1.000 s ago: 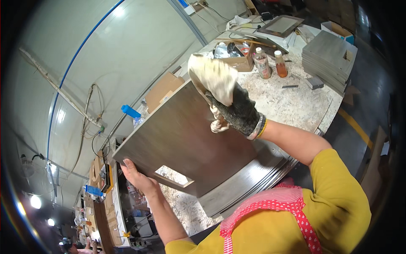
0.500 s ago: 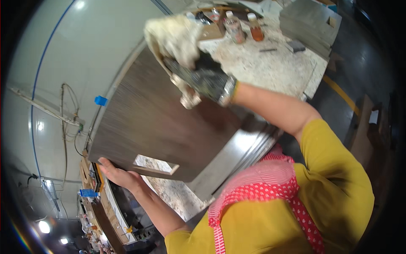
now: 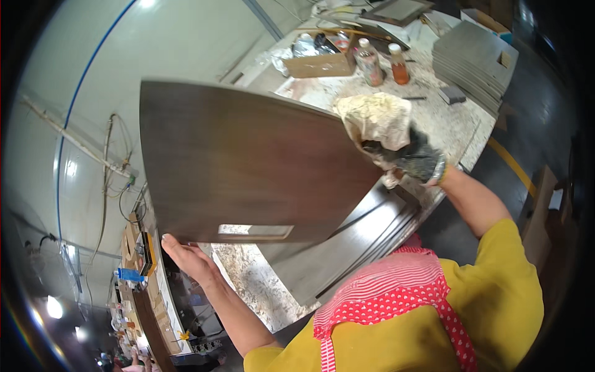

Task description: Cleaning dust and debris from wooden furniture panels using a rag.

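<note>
A dark brown-grey flat panel (image 3: 248, 161) with a rectangular cutout stands tilted above the worktable. My bare left hand (image 3: 189, 259) grips its lower left corner, the thumb at the edge and the other fingers mostly hidden behind. My right hand (image 3: 412, 158), in a dark glove, is closed on a crumpled cream cloth (image 3: 375, 118). That cloth rests against the panel's right edge, and part of it hangs below the glove. Beneath the panel lies a stack of similar grey panels (image 3: 334, 260), close to my apron.
Another panel stack (image 3: 477, 59) sits at the far right of the stained worktable (image 3: 248, 279). Farther back are a cardboard box (image 3: 319, 65), two bottles (image 3: 400, 65) and a small grey block (image 3: 452, 94). A pale wall (image 3: 180, 46) with a hose and cables rises on the left.
My right hand and the cloth have moved right and downward, from the panel's upper part to its right edge. The panel has turned, its upper left corner now showing.
</note>
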`<state>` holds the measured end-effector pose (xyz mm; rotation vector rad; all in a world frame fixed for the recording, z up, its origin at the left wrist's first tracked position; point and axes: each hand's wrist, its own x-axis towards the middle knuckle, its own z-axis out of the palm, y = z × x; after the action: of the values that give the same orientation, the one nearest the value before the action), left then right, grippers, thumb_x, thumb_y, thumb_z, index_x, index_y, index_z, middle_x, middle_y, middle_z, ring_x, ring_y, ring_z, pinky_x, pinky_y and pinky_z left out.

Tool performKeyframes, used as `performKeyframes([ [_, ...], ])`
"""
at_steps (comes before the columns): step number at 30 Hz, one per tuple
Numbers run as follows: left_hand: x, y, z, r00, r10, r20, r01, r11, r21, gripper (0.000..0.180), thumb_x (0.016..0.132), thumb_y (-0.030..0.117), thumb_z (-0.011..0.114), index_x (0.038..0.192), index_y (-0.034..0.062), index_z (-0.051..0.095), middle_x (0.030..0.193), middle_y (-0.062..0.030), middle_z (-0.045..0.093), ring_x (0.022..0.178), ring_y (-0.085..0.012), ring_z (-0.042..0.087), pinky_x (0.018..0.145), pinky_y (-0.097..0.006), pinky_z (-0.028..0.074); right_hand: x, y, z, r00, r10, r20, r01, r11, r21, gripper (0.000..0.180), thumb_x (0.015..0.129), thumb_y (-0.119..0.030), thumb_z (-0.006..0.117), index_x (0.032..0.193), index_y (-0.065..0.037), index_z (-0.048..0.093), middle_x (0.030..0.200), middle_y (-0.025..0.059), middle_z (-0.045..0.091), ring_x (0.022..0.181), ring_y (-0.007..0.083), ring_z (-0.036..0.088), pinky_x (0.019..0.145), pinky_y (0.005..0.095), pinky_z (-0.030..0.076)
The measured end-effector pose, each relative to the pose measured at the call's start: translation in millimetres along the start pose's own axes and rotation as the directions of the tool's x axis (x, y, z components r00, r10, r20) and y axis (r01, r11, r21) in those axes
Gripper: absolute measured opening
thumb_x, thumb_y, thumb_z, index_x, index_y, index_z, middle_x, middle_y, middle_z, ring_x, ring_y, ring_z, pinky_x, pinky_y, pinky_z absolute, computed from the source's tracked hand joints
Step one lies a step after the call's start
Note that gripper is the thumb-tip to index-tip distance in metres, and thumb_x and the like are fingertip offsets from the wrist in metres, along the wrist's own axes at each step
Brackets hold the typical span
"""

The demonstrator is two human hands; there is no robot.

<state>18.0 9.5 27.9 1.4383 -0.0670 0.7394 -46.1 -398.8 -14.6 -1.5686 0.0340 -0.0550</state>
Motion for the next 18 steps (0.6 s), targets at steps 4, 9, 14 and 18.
performKeyframes([
  [4, -1.6, 36.4, 8.2, 0.888, 0.434, 0.151, -0.459, 0.833, 0.309, 0.074, 0.084, 0.056, 0.039, 0.133, 0.0035, 0.018, 0.134, -0.0141, 0.030, 0.125, -0.0239, 0.024, 0.100, -0.033, 0.018, -3.1, -38.2, -3.0, 0.749, -0.656, 0.088, 0.611, 0.634, -0.474, 0.047, 0.072, -0.014, 0.065, 0.114, -0.001, 0.048, 0.104, 0.0133, 0.056, 0.095, 0.0264, 0.054, 0.083, 0.0342, 0.043],
  [9, 2.8, 68.9, 12.0, 0.931, 0.282, 0.230, -0.332, 0.918, 0.218, 0.061, 0.083, 0.051, 0.048, 0.111, -0.0028, 0.048, 0.102, -0.0098, 0.054, 0.093, -0.0148, 0.047, 0.083, -0.027, 0.036, 2.3, -77.5, 17.2, 0.568, -0.723, 0.394, 0.689, 0.157, -0.708, 0.041, 0.066, -0.016, 0.066, 0.103, -0.003, 0.055, 0.097, 0.0138, 0.056, 0.088, 0.0311, 0.054, 0.078, 0.0365, 0.043],
  [14, -15.7, 61.3, 22.0, 0.870, 0.463, 0.166, -0.490, 0.847, 0.205, 0.052, 0.084, 0.048, 0.049, 0.095, -0.0021, 0.054, 0.082, -0.0051, 0.056, 0.076, -0.0111, 0.049, 0.068, -0.025, 0.040, 4.1, -131.3, 100.0, 0.363, -0.597, 0.715, 0.880, -0.032, -0.474, 0.051, 0.070, -0.021, 0.064, 0.115, -0.002, 0.047, 0.111, 0.0175, 0.052, 0.100, 0.0291, 0.052, 0.088, 0.0366, 0.040],
  [18, -20.7, 53.9, 22.4, 0.868, 0.473, 0.154, -0.496, 0.844, 0.202, 0.050, 0.084, 0.047, 0.049, 0.091, -0.0028, 0.054, 0.077, -0.0058, 0.055, 0.072, -0.0112, 0.049, 0.063, -0.025, 0.039, 4.7, -138.6, 122.3, 0.245, -0.631, 0.736, 0.918, -0.093, -0.385, 0.044, 0.078, -0.013, 0.048, 0.119, 0.001, 0.044, 0.114, 0.0197, 0.049, 0.105, 0.0312, 0.050, 0.092, 0.0376, 0.038],
])
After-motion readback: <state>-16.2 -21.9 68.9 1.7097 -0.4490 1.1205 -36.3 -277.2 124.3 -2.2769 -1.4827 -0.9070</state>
